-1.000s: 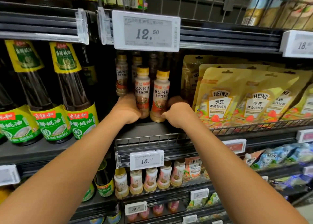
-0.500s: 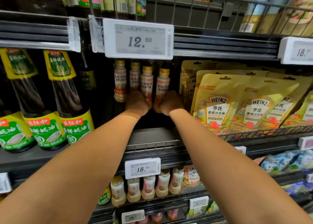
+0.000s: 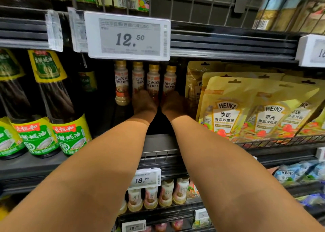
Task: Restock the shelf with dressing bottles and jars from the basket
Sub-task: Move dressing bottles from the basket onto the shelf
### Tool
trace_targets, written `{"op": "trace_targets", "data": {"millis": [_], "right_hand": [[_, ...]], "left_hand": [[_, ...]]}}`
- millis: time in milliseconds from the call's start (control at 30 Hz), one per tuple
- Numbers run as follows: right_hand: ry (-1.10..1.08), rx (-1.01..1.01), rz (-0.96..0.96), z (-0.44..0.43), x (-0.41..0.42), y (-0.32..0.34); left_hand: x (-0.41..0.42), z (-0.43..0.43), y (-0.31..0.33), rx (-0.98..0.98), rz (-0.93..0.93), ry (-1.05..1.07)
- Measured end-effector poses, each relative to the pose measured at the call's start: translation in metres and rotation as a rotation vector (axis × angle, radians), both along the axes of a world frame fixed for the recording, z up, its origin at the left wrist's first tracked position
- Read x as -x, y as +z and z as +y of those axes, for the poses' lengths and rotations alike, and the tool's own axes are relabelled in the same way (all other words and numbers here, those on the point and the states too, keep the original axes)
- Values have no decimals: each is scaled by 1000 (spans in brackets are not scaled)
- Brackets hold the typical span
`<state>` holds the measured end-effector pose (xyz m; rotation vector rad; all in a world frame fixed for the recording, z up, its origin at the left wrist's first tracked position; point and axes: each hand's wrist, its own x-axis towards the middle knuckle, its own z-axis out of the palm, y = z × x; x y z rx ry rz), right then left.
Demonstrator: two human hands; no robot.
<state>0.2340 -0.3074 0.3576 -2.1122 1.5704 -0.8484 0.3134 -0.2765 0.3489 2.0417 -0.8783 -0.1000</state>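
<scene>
Several small dressing bottles with yellow caps stand in a row deep on the dark shelf. My left hand grips the base of one dressing bottle, and my right hand grips the base of the bottle beside it. Two more bottles stand just left of them. Both forearms reach far into the shelf, side by side. The backs of my hands hide my fingers and the bottle bottoms. The basket is out of view.
A price tag reading 12.50 hangs on the shelf above. Heinz pouches fill a wire rack close on the right. Tall dark sauce bottles stand on the left. More dressing bottles sit one shelf down.
Both hands have carried their two bottles from the shelf's front edge deep inward, level with the bottles at the back. The view has moved closer.
</scene>
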Motion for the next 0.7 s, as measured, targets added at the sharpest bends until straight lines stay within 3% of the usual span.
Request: {"op": "trace_targets", "data": {"millis": [133, 433, 700], "right_hand": [[-20, 1, 2, -6, -3, 0], [22, -27, -24, -11, -6, -2], [145, -89, -44, 0, -3, -2]], "left_hand": [[0, -4, 1, 53, 9, 16], [-3, -17, -4, -71, -36, 35], [-2, 6, 10, -251, -38, -150]]}}
